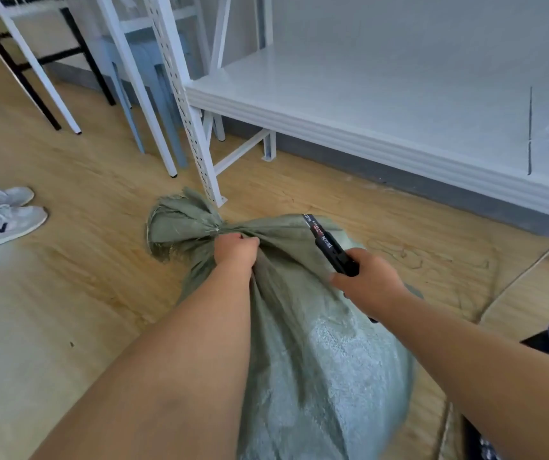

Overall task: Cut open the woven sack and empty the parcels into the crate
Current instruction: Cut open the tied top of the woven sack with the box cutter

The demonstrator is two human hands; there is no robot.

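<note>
A: Where's the woven sack (299, 327)?

B: On the floor at six o'clock — left hand (235, 250) bunches its tied neck, right hand (366, 282) grips the utility knife (328, 247).

A: Handling?

B: Soft, bulky, probably heavy — hold the neck.
</note>
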